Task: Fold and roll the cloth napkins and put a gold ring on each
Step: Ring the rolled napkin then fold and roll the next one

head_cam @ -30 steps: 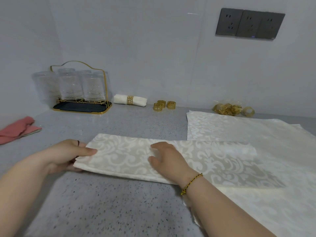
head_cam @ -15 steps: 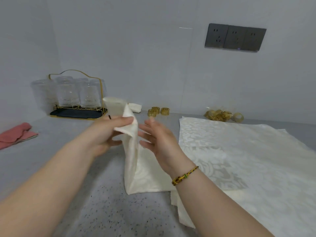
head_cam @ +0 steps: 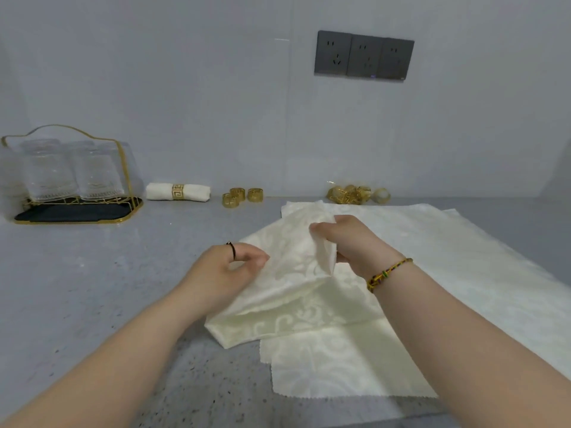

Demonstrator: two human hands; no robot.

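Left hand [head_cam: 222, 270] pinching folded napkin's [head_cam: 290, 273] left edge, right hand [head_cam: 355, 245] gripping its far end, cloth lowered onto counter [head_cam: 123, 273] since hanging upright, wire rack [head_cam: 71, 211] holding glasses [head_cam: 92, 174], ringed roll [head_cam: 177, 192], loose gold rings [head_cam: 242, 196]

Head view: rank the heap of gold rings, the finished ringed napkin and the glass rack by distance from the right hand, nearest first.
From the right hand:
1. heap of gold rings, straight behind it by the wall.
2. ringed napkin, back left.
3. glass rack, far left.
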